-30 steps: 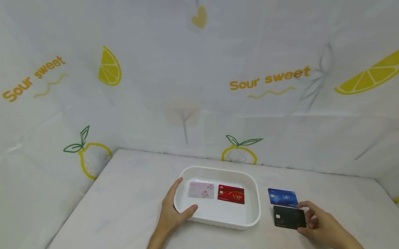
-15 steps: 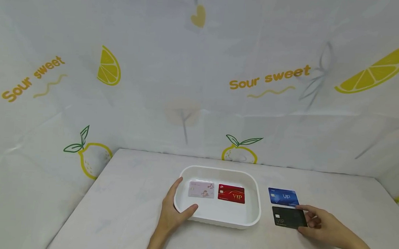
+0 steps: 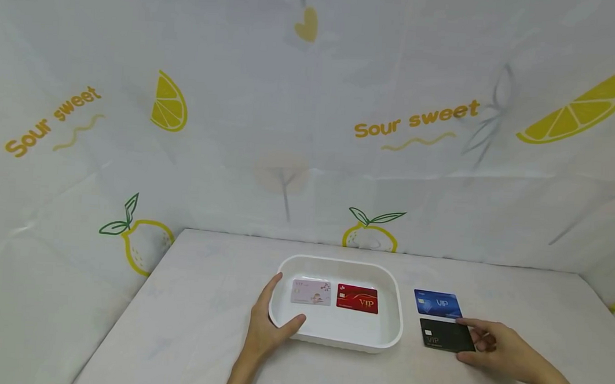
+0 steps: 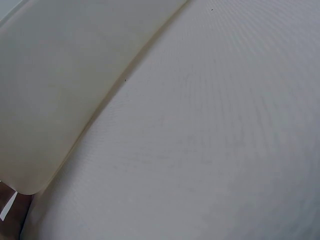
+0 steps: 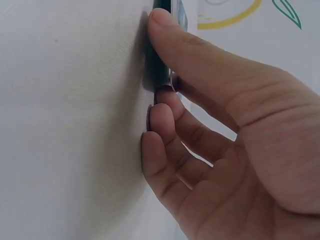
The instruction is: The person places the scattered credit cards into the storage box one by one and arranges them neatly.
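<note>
Head view, from the left: the left hand (image 3: 264,329) grips the near-left corner of the white tray (image 3: 391,335), thumb hooked over the rim and fingers along the outer wall. Inside the tray a pale pink card (image 3: 310,292) and a red card (image 3: 357,298) lie flat, side by side and just apart. To the right of the tray, on the table (image 3: 197,302), a blue card (image 3: 437,304) lies just behind a black card (image 3: 446,335). The right hand (image 3: 503,347) pinches the black card's right edge, thumb on one side and fingers curled against the other; the right wrist view shows the same pinch. The card looks barely off the table, so this seems the pick-up step. Next it likely needs a clean lift and carry left over the rim.
</note>
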